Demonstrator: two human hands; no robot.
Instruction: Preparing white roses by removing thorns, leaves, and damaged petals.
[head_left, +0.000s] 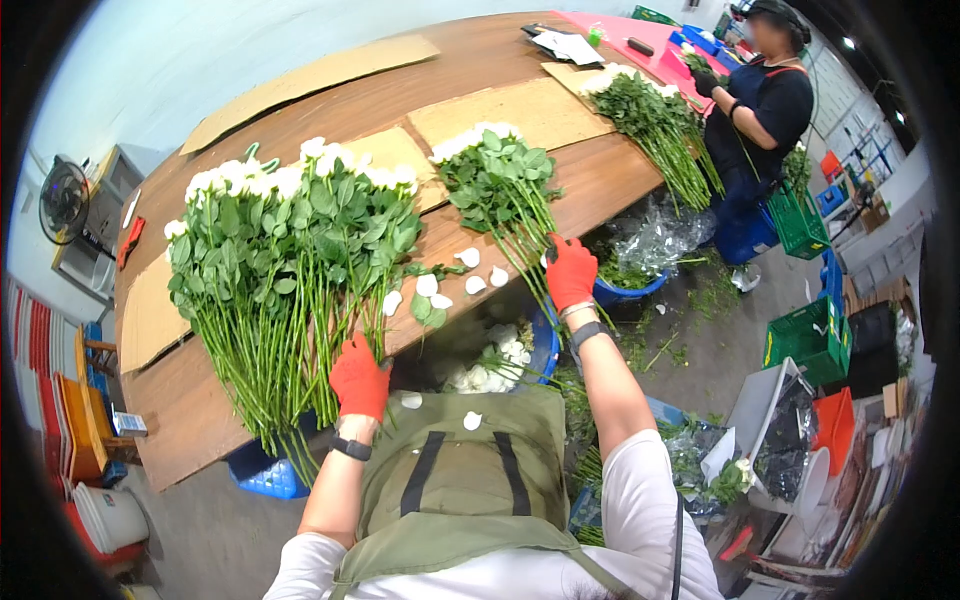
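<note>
In a red glove, my left hand (360, 379) is at the near right edge of a wide bunch of white roses (300, 225), against its green stems. Whether its fingers close on a stem I cannot tell. My right hand (571, 276), also red-gloved, is closed around stems of a smaller bunch of white roses (501, 180), where they pass over the table's edge. Both bunches lie with blooms away from me. Loose white petals (475, 284) and a leafy sprig (429, 310) lie on the wooden table (592, 176) between them.
Below the table edge, a blue tub (553, 352) holds petals and cuttings. Another blue tub (637, 291) has leaves and clear plastic. At right, a person (769, 105) handles a rose beside a third bunch (652, 120). Cardboard sheets (517, 112) cover parts of the table. Green crates (810, 337) stand right.
</note>
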